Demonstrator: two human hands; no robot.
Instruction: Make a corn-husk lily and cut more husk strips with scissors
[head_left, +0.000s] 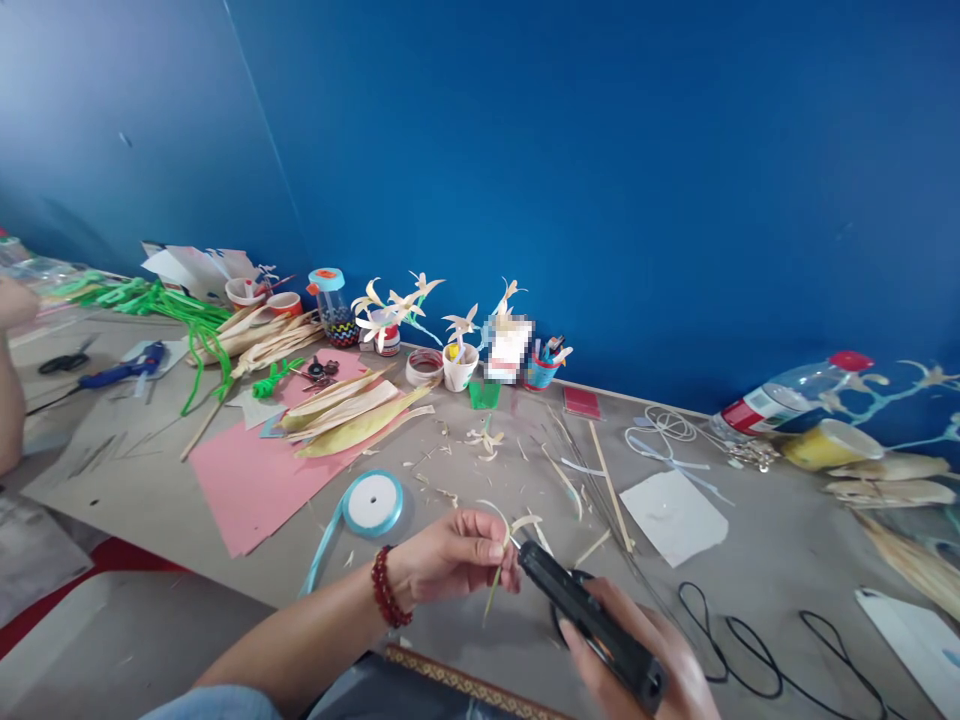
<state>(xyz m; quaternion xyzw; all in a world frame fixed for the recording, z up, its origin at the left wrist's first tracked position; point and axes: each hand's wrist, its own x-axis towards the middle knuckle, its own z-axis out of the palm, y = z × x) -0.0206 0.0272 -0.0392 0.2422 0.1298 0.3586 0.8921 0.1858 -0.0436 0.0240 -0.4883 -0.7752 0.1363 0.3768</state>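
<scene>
My left hand (461, 552), with a red bead bracelet on its wrist, pinches a thin pale strip of corn husk (493, 592). Curled husk ends stick out above its fingertips. My right hand (637, 650) grips a black glue gun (581, 610), its metal tip pointing left at the husk by my left fingers. Whether the tip touches the husk I cannot tell. A roll of light blue ribbon (373, 503) lies on the table just left of my left hand. Beyond my hands a small husk flower (486, 438) rests among scraps.
Dried husks (352, 410) lie on pink paper (240, 480). Husk flowers (401, 305) stand in cups along the blue wall. A plastic bottle (780, 400) lies at right, near a black cord (757, 650). Another person's arm (9, 380) is at far left, near a blue glue gun (124, 370).
</scene>
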